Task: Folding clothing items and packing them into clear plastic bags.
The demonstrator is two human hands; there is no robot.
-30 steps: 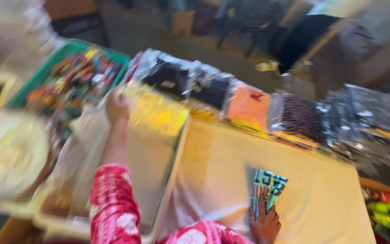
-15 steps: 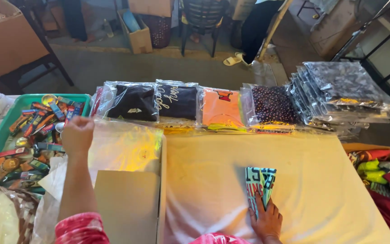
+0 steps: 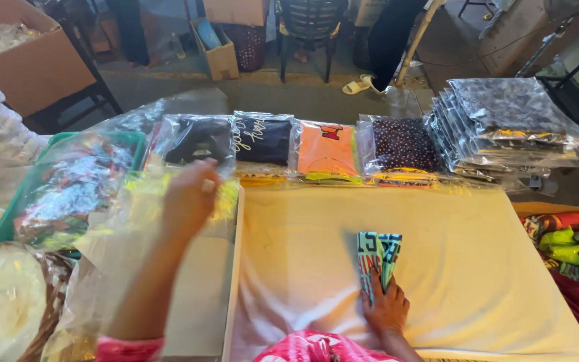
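My left hand (image 3: 189, 201) is raised over the left side of the table and grips a clear plastic bag (image 3: 135, 174), lifted off the pile so that it hangs in front of the green tray. My right hand (image 3: 387, 308) presses flat on the near end of a small folded cloth (image 3: 378, 258) patterned in teal, black and red, which lies on the cream table cover (image 3: 477, 268). A pink patterned sleeve shows at the bottom edge.
A row of bagged garments lines the far edge: black (image 3: 263, 139), orange (image 3: 328, 151), dark dotted (image 3: 403, 144), then a stack of bagged dark ones (image 3: 510, 124). A green tray of bright items (image 3: 68, 191) stands left, colourful cloths (image 3: 571, 248) right, cardboard boxes and chairs behind.
My left hand has pulled back from the yellow-tinted bag pile and lifted a clear bag up. The right hand stays on the folded cloth. The view has tilted closer.
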